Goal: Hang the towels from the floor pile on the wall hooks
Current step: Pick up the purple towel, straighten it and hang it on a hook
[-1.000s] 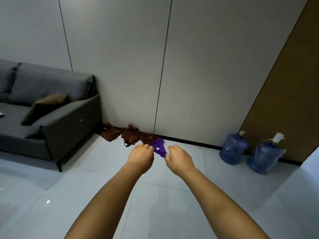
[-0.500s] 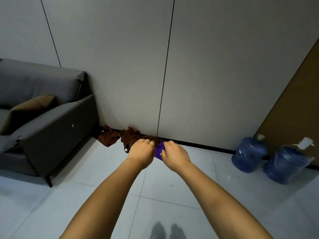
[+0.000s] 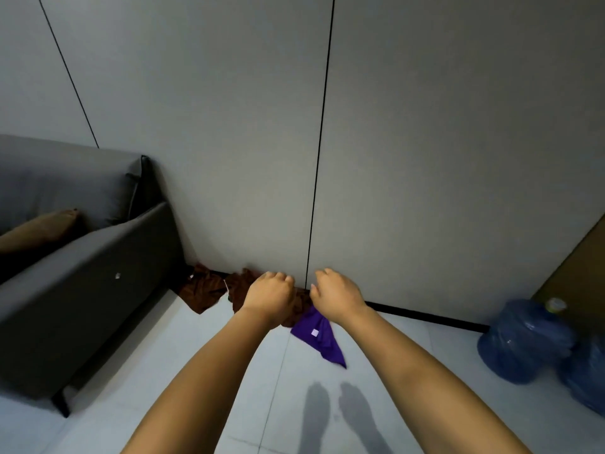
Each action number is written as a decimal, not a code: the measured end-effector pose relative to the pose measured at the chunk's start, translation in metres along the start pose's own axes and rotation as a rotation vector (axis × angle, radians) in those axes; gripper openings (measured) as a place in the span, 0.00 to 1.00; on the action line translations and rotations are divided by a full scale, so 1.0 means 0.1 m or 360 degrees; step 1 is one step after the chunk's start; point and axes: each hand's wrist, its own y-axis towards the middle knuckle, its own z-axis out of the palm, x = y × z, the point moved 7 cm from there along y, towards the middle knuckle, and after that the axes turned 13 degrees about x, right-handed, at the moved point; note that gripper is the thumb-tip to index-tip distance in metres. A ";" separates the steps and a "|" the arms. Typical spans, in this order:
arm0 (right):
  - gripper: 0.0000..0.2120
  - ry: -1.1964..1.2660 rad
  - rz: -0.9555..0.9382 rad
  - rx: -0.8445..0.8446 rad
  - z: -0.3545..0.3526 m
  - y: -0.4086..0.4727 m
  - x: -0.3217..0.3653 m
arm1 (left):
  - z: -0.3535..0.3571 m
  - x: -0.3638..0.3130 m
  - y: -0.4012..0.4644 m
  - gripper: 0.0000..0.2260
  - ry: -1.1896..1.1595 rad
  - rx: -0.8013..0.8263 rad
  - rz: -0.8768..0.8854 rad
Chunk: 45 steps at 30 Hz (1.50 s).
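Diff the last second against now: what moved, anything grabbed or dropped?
The view closed in on the wall and tilted down. Both fists stayed out front; the left hand and right hand drew together, then parted slightly. Whether either holds the purple towel is unclear; it now shows below the right hand. The brown towels, sofa and water jugs did not move.

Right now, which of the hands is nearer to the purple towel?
Right. The right hand is directly above the purple towel, overlapping its top edge. The left hand is further left, over the brown towels.
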 end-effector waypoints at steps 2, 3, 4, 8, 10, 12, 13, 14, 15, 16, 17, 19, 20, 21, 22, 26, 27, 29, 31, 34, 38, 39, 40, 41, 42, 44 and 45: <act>0.14 0.0008 -0.0001 0.0006 0.03 0.29 -0.10 | 0.05 0.08 0.31 0.14 -0.0002 0.0009 -0.0009; 0.14 0.0014 0.0006 -0.0007 0.04 0.40 -0.13 | 0.07 0.11 0.43 0.14 -0.0004 0.0008 0.0002; 0.14 0.0025 0.0014 -0.0019 0.05 0.54 -0.18 | 0.11 0.14 0.60 0.14 -0.0010 0.0017 0.0029; 0.14 0.0032 0.0014 -0.0039 0.13 1.09 -0.38 | 0.25 0.24 1.26 0.14 -0.0010 0.0068 0.0054; 0.15 0.0028 0.0021 -0.0027 0.18 1.45 -0.54 | 0.36 0.29 1.68 0.14 -0.0053 0.0082 0.0072; 0.15 0.0022 0.0068 -0.0034 0.19 1.83 -0.71 | 0.48 0.34 2.11 0.15 -0.0057 0.0091 0.0148; 0.15 0.0031 0.0087 -0.0026 0.22 2.00 -0.79 | 0.50 0.35 2.28 0.15 -0.0070 0.0091 0.0185; 0.14 0.0062 0.0116 -0.0003 0.23 2.21 -0.88 | 0.55 0.41 2.52 0.15 -0.0084 0.0082 0.0211; 0.14 0.0069 0.0152 0.0029 0.28 2.40 -0.95 | 0.60 0.48 2.72 0.15 -0.0120 0.0067 0.0220; 0.14 0.0096 0.0185 0.0036 0.31 2.62 -1.02 | 0.65 0.55 2.95 0.16 -0.0168 0.0060 0.0230; 0.14 0.0103 0.0182 -0.0005 0.34 2.81 -1.08 | 0.70 0.61 3.13 0.16 -0.0190 0.0069 0.0237; 0.14 0.0098 0.0163 -0.0070 0.43 3.15 -1.20 | 0.84 0.69 3.48 0.17 -0.0222 0.0075 0.0283; 0.14 0.0118 0.0185 -0.0035 0.50 3.29 -1.26 | 0.92 0.72 3.63 0.18 -0.0221 0.0068 0.0323; 0.16 0.0158 0.0200 0.0022 0.64 3.45 -1.35 | 1.06 0.76 3.80 0.17 -0.0225 0.0121 0.0333; 0.17 0.0193 0.0209 0.0054 0.78 3.56 -1.44 | 1.21 0.81 3.93 0.14 -0.0227 0.0149 0.0314; 0.16 0.0216 0.0248 0.0119 1.46 3.91 -1.78 | 1.85 0.76 4.27 0.07 -0.0215 0.0165 0.0347; 0.13 0.0217 0.0240 0.0162 1.67 4.00 -1.86 | 2.08 0.74 4.33 0.06 -0.0216 0.0195 0.0363; 0.10 0.0214 0.0224 0.0111 2.15 4.15 -2.08 | 2.60 0.69 4.45 0.08 -0.0124 0.0238 0.0384; 0.12 0.0163 0.0238 0.0101 2.70 4.25 -2.31 | 3.18 0.60 4.54 0.14 -0.0069 0.0271 0.0386; 0.17 0.0112 0.0293 0.0086 3.51 4.29 -2.61 | 4.05 0.45 4.57 0.16 -0.0084 0.0335 0.0345; 0.20 0.0152 0.0335 0.0238 4.82 4.23 -2.84 | 5.40 0.22 4.44 0.17 -0.0117 0.0556 0.0326; 0.21 0.0140 0.0309 0.0273 5.18 4.23 -2.89 | 5.78 0.16 4.39 0.17 -0.0106 0.0630 0.0346; 0.21 0.0121 0.0298 0.0307 5.50 4.23 -2.92 | 6.11 0.12 4.35 0.18 -0.0084 0.0703 0.0355; 0.22 0.0118 0.0275 0.0362 5.85 4.26 -2.94 | 6.46 0.08 4.31 0.18 -0.0078 0.0771 0.0369; 0.23 0.0137 0.0264 0.0394 6.15 4.32 -2.97 | 6.77 0.07 4.30 0.19 -0.0079 0.0797 0.0386; 0.24 0.0148 0.0230 0.0409 6.57 4.49 -3.01 | 7.23 0.08 4.42 0.19 -0.0046 0.0834 0.0411; 0.25 0.0096 0.0191 0.0433 6.72 4.60 -3.01 | 7.39 0.09 4.54 0.19 -0.0011 0.0844 0.0418</act>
